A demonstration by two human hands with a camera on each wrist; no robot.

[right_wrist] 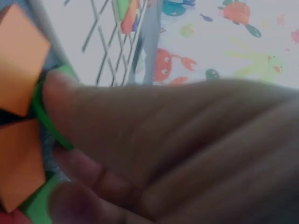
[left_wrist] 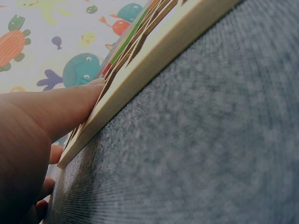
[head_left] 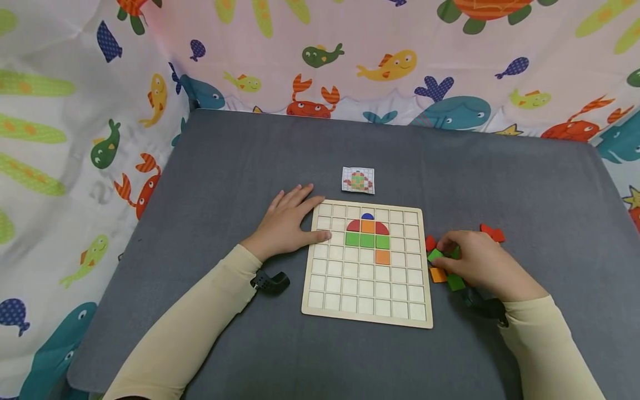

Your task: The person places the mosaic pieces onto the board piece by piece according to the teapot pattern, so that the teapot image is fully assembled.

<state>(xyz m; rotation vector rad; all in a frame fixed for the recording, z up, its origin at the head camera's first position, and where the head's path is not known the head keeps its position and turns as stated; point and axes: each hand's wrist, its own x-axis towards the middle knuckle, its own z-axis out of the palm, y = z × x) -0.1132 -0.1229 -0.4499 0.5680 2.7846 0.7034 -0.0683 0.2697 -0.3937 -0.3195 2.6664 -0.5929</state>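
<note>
A square wooden grid board (head_left: 367,319) lies on the table. In its upper part sit a blue half-round piece (head_left: 367,216), red rounded pieces (head_left: 353,225), orange squares (head_left: 382,257) and a row of green squares (head_left: 367,240). My left hand (head_left: 287,225) rests at the board's upper left, its thumb on the grid and its fingers stretched along the corner. To the right of the board, my right hand (head_left: 480,261) reaches into loose pieces. In the right wrist view, its thumb and a finger pinch a tilted green tile (right_wrist: 51,119); orange pieces (right_wrist: 18,60) lie close by.
A small picture card (head_left: 358,180) with a coloured grid pattern lies beyond the board. Red pieces (head_left: 493,233), an orange square (head_left: 438,275) and a green square (head_left: 455,282) surround the right hand. Behind the grey table (head_left: 250,155) hangs a sea-animal curtain (head_left: 270,61).
</note>
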